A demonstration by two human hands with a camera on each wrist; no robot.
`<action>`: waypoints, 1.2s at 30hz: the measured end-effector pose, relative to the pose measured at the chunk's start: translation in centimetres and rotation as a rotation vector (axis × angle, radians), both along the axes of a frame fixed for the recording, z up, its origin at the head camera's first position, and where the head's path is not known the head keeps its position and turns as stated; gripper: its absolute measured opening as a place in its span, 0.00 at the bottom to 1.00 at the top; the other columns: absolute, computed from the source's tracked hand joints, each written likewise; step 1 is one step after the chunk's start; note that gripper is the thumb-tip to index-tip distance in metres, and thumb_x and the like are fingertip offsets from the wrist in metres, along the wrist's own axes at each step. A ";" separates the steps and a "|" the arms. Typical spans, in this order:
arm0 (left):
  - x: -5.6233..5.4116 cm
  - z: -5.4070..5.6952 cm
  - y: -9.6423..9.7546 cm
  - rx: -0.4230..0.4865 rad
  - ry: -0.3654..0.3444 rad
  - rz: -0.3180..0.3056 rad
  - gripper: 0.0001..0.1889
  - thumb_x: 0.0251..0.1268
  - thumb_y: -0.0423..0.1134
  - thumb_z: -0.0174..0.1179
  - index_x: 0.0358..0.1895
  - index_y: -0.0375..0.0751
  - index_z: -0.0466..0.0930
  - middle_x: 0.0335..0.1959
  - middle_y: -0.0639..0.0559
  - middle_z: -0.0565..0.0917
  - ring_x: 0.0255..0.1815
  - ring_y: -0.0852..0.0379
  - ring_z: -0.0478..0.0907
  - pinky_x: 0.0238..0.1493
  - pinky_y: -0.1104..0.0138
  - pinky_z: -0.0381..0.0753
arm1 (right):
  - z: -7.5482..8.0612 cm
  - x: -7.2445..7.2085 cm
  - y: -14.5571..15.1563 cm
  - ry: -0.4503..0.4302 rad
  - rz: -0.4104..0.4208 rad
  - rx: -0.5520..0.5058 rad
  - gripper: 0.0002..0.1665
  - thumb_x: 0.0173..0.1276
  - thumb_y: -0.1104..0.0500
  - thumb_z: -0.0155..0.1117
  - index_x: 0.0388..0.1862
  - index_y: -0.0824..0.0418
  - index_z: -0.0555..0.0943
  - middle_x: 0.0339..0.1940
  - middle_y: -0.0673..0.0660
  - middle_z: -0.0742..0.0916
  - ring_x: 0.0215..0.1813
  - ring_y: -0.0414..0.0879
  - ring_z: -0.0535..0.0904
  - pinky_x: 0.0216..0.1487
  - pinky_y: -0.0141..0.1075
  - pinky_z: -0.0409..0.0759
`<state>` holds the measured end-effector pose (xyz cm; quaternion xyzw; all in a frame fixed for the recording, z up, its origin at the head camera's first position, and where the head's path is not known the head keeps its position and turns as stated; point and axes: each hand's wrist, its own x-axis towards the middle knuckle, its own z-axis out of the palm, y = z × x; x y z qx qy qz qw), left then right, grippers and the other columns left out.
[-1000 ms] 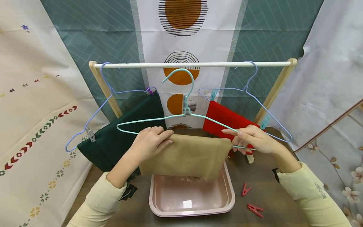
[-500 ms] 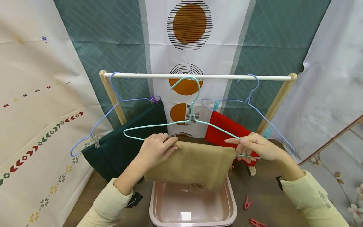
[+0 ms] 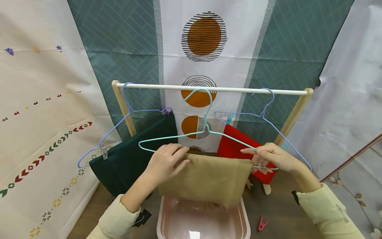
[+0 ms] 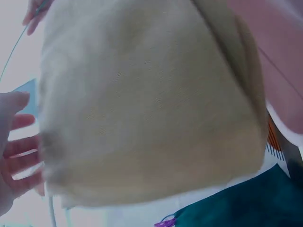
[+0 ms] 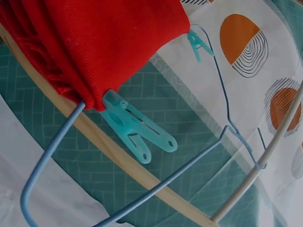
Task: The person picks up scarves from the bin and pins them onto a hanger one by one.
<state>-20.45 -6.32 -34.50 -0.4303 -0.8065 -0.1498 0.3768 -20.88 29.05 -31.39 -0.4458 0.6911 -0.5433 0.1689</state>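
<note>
A mint-green hanger [image 3: 206, 127] is held upright in front of the rack, its hook near the white rod. Folded over its lower bar hangs a tan cloth [image 3: 209, 179]. My left hand [image 3: 167, 164] holds the cloth's top edge near its left end; in the left wrist view that hand [image 4: 19, 151] has its fingertips at the cloth's edge. With thumb and fingers, my right hand [image 3: 270, 157] grips the hanger's right end, just beyond the cloth. The right wrist view does not show that hand.
A rod [image 3: 176, 87] carries two blue hangers, with a dark green cloth [image 3: 140, 152] and a red cloth [image 3: 235, 142] clipped on. Below the tan cloth stands a pink basin [image 3: 203, 219]. A red clothespin [image 3: 262, 224] lies right of it.
The head view has tilted upward, so the rack, basin and hands sit lower in it. Both hands keep their places on the tan cloth and the mint-green hanger.
</note>
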 end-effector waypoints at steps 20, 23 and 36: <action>-0.7 3.5 -6.7 0.162 -0.450 -0.019 0.18 0.71 0.44 0.43 0.48 0.33 0.76 0.43 0.44 0.80 0.43 0.50 0.77 0.44 0.55 0.76 | -1.0 0.0 0.9 -0.003 0.037 -0.038 0.25 0.73 0.68 0.35 0.14 0.67 0.67 0.11 0.63 0.73 0.13 0.52 0.72 0.38 0.41 0.80; -2.1 3.9 -7.6 0.071 -0.877 -0.042 0.19 0.74 0.43 0.38 0.47 0.34 0.75 0.43 0.42 0.80 0.42 0.50 0.78 0.44 0.54 0.76 | -1.0 0.0 1.0 0.012 0.041 -0.042 0.25 0.73 0.69 0.34 0.14 0.67 0.67 0.11 0.63 0.73 0.14 0.54 0.72 0.40 0.41 0.79; -5.1 3.8 -7.9 -0.067 -1.430 -0.208 0.28 0.73 0.50 0.36 0.28 0.34 0.80 0.26 0.42 0.81 0.33 0.45 0.80 0.35 0.54 0.79 | -1.3 0.0 0.6 0.054 0.044 -0.037 0.24 0.72 0.70 0.34 0.16 0.67 0.70 0.17 0.65 0.77 0.15 0.52 0.73 0.26 0.34 0.77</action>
